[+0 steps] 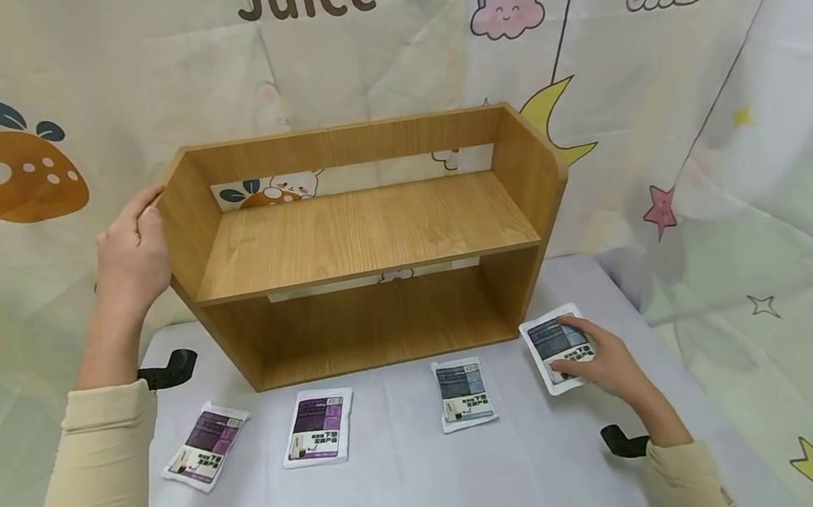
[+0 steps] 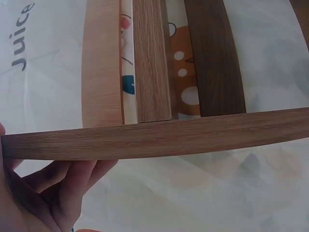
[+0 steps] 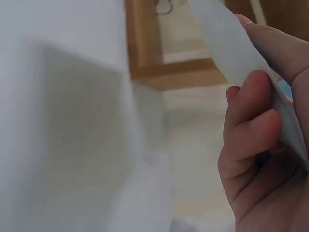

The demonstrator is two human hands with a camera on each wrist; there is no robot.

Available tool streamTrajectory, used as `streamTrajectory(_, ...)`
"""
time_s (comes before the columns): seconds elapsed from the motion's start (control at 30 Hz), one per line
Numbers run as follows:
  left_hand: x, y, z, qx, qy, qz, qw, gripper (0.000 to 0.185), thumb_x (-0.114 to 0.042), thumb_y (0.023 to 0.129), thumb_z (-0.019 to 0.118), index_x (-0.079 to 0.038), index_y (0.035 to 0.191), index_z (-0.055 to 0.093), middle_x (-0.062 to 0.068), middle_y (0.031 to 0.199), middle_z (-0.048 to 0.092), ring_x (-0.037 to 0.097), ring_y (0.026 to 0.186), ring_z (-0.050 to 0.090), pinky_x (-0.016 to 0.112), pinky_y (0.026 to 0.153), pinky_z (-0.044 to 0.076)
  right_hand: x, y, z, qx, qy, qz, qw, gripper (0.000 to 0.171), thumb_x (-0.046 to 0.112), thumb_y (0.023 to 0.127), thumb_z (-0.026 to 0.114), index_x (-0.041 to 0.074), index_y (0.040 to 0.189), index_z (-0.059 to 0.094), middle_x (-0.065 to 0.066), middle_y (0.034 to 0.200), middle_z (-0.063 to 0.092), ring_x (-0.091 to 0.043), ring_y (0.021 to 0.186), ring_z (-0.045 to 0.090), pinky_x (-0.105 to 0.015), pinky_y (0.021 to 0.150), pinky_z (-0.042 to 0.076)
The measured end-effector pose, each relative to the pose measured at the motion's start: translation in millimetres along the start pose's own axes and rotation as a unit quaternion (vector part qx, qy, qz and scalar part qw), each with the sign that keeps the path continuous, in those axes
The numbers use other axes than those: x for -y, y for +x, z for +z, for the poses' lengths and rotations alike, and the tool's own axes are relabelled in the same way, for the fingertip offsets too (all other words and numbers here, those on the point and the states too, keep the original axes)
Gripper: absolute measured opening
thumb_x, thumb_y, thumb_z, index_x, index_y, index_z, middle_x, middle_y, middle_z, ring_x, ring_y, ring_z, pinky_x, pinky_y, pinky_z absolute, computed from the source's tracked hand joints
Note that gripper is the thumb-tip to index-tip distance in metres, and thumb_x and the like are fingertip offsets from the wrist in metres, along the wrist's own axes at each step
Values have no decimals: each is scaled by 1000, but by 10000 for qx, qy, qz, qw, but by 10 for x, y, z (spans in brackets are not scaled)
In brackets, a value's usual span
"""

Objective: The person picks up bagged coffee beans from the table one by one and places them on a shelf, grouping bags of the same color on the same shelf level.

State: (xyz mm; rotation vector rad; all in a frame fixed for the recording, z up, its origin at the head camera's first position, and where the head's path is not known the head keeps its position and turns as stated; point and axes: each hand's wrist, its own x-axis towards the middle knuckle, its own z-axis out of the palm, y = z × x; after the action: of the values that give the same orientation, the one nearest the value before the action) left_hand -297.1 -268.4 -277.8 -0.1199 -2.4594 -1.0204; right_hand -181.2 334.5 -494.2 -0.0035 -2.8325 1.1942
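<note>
A two-tier wooden shelf (image 1: 366,229) stands at the back of the table. My left hand (image 1: 131,255) grips the upper edge of its left side panel; in the left wrist view the fingers curl around that panel (image 2: 159,140). My right hand (image 1: 607,360) holds a white packet with a blue-grey label (image 1: 548,339) by the shelf's front right corner. The right wrist view shows this packet (image 3: 227,43) pinched between thumb and fingers, off the table, its shadow below. Another blue-grey packet (image 1: 465,393) lies in front of the shelf.
Two purple-labelled packets lie on the table's left half, one slanted (image 1: 207,445) and one nearly straight (image 1: 318,427). A white cloth covers the table (image 1: 419,495). Behind hangs a printed fabric backdrop (image 1: 134,109) with cartoon figures. Black straps (image 1: 167,371) stick out at both wrists.
</note>
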Motion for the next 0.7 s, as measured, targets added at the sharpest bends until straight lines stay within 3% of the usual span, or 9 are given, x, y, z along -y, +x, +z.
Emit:
streamTrajectory(0.27,17,-9,-21,3,-2,10,10000,53,-37,100,19,-32,150,38,15,145,45,42,127,43,67,97,33,402,-23,11,-100,87,-284,9995,86,42,72,85,19,145,45,-23,144,41,-41,126,42,-60,97,38)
streamTrajectory(0.7,12,-30,-24,57,9,0,10000,53,-39,101,19,-31,151,36,18,146,42,44,126,42,68,97,33,1245,-48,-23,-307,689,-1022,9919,80,30,73,87,25,143,49,-14,142,46,-33,119,48,-51,92,44)
